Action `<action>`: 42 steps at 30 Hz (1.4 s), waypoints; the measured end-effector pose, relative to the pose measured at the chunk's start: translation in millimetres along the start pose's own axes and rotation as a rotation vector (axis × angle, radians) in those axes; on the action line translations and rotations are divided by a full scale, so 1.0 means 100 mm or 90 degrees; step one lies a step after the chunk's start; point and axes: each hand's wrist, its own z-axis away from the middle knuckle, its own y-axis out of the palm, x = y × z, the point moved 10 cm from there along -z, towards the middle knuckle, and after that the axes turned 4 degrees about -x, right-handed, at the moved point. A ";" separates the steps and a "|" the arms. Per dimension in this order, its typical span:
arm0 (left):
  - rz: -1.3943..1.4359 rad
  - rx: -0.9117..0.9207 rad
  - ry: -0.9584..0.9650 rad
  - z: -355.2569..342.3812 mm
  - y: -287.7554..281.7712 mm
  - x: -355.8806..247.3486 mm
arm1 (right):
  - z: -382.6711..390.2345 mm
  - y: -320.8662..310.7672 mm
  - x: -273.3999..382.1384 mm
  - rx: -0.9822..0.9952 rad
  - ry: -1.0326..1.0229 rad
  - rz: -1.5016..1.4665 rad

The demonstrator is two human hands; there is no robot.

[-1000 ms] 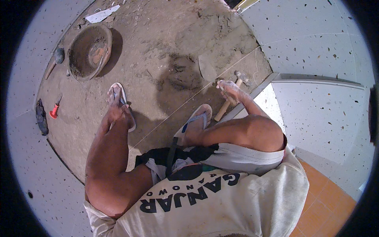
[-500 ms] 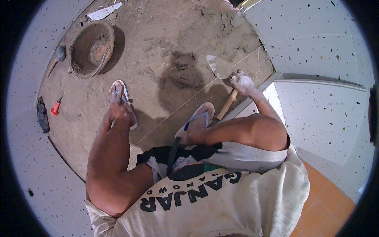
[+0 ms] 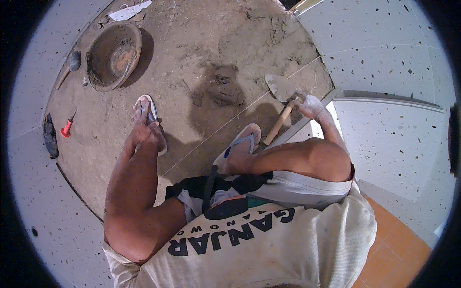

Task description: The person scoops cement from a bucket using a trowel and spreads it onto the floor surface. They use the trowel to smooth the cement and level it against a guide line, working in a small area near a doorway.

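Observation:
My right hand (image 3: 307, 105), dusted pale, is closed on a trowel whose grey blade (image 3: 279, 88) points up and left, low over the dirt floor or touching it; I cannot tell which. Just under that hand lies a hammer with a wooden handle (image 3: 277, 125), its head hidden. A thin string (image 3: 216, 132) runs diagonally between my sandalled feet and past the trowel. Dark damp mortar (image 3: 223, 89) lies in front of my right foot (image 3: 237, 149). My left hand is not in view.
A mortar-crusted basin (image 3: 103, 57) sits back left, beside a mallet (image 3: 74, 61). A red-handled pointed tool (image 3: 66, 130) and dark lump (image 3: 50, 134) lie left. Speckled pale tiles (image 3: 374, 29) border the dirt; a white slab (image 3: 379, 144) and orange tiles (image 3: 389, 242) are right.
My right hand has moved right with the trowel, whose blade is further right than a second ago. The hammer's head, earlier visible, is now covered.

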 end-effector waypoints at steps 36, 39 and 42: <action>-0.002 0.005 0.001 -0.01 0.03 0.05 | -0.12 0.41 -0.04 0.090 -0.002 -0.448; -0.019 0.009 -0.013 -0.02 0.02 0.03 | -0.07 0.42 0.08 0.050 -0.053 -0.479; -0.020 0.016 -0.017 -0.02 0.06 0.08 | -0.06 0.21 0.24 -0.017 -0.095 -0.388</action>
